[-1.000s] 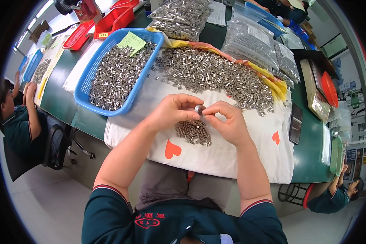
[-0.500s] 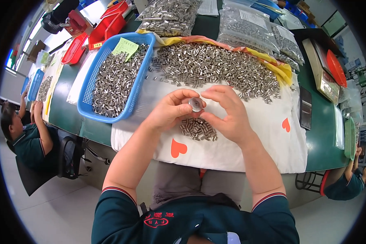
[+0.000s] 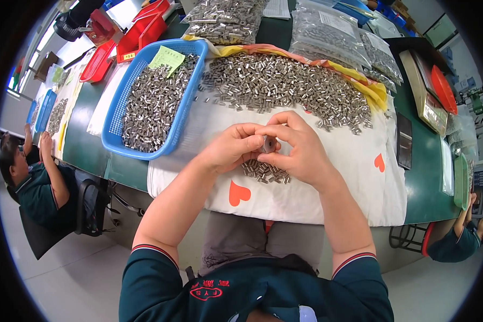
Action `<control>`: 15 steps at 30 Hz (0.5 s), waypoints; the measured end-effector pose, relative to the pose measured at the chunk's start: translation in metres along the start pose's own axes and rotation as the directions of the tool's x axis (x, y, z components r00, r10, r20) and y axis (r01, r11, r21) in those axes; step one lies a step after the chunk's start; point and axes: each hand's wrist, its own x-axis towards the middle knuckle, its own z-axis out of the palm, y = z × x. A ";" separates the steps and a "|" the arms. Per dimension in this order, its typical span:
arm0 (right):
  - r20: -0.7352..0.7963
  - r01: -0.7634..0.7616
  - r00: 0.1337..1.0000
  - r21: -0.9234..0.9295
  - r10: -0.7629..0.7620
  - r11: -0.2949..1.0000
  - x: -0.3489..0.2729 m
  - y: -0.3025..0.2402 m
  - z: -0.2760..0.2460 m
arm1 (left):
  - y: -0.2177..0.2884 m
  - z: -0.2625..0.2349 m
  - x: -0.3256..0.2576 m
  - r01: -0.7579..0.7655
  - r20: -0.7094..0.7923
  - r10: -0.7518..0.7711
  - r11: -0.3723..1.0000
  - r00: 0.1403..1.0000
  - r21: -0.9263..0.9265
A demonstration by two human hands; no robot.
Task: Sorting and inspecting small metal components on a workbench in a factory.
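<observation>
Over the white cloth (image 3: 327,196), my left hand (image 3: 235,146) pinches a round metal piece (image 3: 269,144) with a dark hole in its end face. My right hand (image 3: 298,150) meets it from the other side, thumb below and index finger above, closed round the same piece. Any small part between those fingertips is hidden. Right under the hands lies a small heap of short metal cylinders (image 3: 265,172), partly covered by them. Farther back spreads a wide pile of the same cylinders (image 3: 284,86).
At the left stands a blue perforated basket (image 3: 109,126) full of cylinders, with a green note (image 3: 167,61) on top. Bagged metal parts (image 3: 327,37) line the back. A dark flat case (image 3: 404,140) lies right of the cloth. Co-workers sit at both sides.
The metal piece has tipped so its holed face points toward my right hand. My right fingers, spread apart before, have closed in on it.
</observation>
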 end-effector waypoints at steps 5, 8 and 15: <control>-0.151 0.137 0.974 -0.187 -0.166 0.973 0.000 0.000 -0.006 | 0.006 0.007 -0.003 0.007 -0.113 -0.016 0.997 0.993 -0.083; -0.154 0.167 0.964 -0.280 -0.216 0.945 -0.001 0.003 -0.008 | 0.008 0.009 -0.003 0.014 -0.157 -0.020 0.999 0.987 -0.038; -0.067 0.197 0.971 -0.311 -0.228 0.930 -0.002 -0.004 -0.007 | 0.006 0.007 -0.004 0.036 -0.138 -0.021 0.993 0.990 0.109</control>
